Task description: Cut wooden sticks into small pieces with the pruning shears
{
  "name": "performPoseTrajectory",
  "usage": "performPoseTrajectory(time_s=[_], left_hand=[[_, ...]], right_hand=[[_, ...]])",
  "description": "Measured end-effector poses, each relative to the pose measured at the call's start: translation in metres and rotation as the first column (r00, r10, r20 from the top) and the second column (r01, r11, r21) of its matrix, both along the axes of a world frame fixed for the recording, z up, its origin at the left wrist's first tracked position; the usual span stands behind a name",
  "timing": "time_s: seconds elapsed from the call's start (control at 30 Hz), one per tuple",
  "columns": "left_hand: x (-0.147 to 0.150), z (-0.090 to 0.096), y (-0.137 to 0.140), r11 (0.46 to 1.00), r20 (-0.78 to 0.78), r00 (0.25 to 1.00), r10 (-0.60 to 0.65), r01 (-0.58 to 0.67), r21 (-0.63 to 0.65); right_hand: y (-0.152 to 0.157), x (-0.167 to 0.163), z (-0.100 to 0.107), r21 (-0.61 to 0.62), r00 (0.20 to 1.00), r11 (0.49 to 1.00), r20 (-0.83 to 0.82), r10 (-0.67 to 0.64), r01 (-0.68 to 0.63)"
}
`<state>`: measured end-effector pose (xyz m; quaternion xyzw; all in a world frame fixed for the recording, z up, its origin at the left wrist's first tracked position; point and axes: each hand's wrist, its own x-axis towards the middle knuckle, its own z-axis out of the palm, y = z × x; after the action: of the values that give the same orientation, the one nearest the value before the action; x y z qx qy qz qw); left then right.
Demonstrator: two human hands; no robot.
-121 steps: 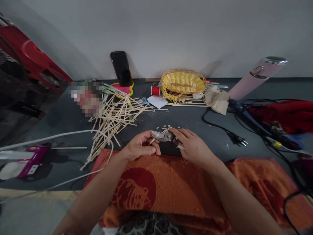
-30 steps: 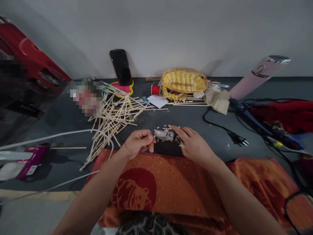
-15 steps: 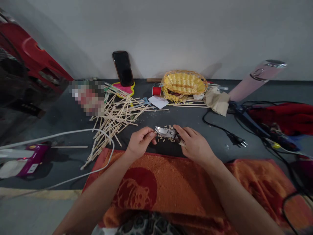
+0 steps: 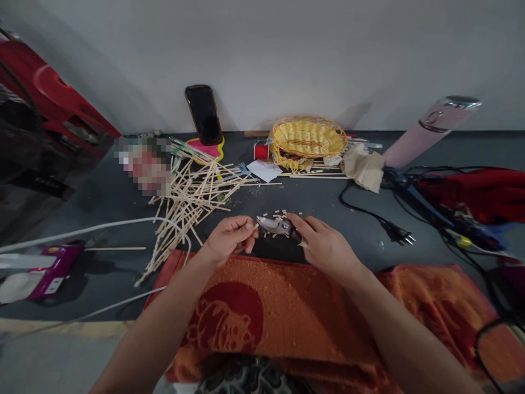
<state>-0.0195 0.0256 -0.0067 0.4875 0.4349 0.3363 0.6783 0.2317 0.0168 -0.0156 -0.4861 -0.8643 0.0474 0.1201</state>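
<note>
Pruning shears [image 4: 275,225] lie in my right hand [image 4: 326,243], whose fingers are wrapped round the handles. Their metal blades point left, toward my left hand [image 4: 232,236]. That hand is closed in a pinch on a thin wooden stick [image 4: 256,225]; only its pale tip shows, right at the blade tips. Short cut pieces of stick [image 4: 280,213] are scattered on the dark table around and behind the blades. A loose pile of long wooden sticks [image 4: 192,191] lies beyond my left hand.
An orange towel [image 4: 299,306] covers the near edge. Behind stand a yellow basket [image 4: 309,138], a red thread spool [image 4: 261,151], a phone [image 4: 204,115] and a pink flask [image 4: 430,131]. A plug with black cord [image 4: 400,234] lies right; a white cable [image 4: 102,223] crosses left.
My left hand has shifted slightly left and the shears' blades have moved a little left with my right hand. The view has also moved slightly.
</note>
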Motion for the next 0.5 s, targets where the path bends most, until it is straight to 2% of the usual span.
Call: performPoseTrajectory(time_s=[0.13,0.23,0.3,0.33,0.4,0.5], left_hand=[[0.0065,-0.004,-0.0005,0.977,-0.103,0.99,0.097,-0.075,0.199],[0.0095,-0.0045,-0.0031,0.916,-0.247,0.942,0.227,-0.121,0.383],[0.009,-0.0035,-0.0048,0.889,-0.331,0.904,0.272,-0.104,0.446],[0.008,-0.0028,-0.0053,0.888,-0.36,0.893,0.271,-0.087,0.452],[0.0055,-0.0011,-0.0053,0.919,-0.346,0.917,0.199,-0.052,0.391],[0.0019,0.0006,-0.0033,0.971,-0.202,0.978,0.052,-0.002,0.24]], right_hand=[[0.001,-0.0004,0.0011,-0.031,1.0,0.999,0.001,-0.025,0.025],[0.0034,0.0008,0.0013,-0.034,0.999,0.999,-0.011,-0.033,0.032],[0.0049,0.0025,0.0009,-0.026,1.0,1.0,-0.019,-0.019,0.018],[0.0056,0.0036,0.0005,-0.027,1.0,1.0,-0.023,-0.004,0.003],[0.007,0.0059,-0.0005,-0.044,0.999,0.999,-0.031,0.03,-0.032],[0.0087,0.0086,-0.0024,-0.055,0.998,0.997,-0.034,0.054,-0.056]])
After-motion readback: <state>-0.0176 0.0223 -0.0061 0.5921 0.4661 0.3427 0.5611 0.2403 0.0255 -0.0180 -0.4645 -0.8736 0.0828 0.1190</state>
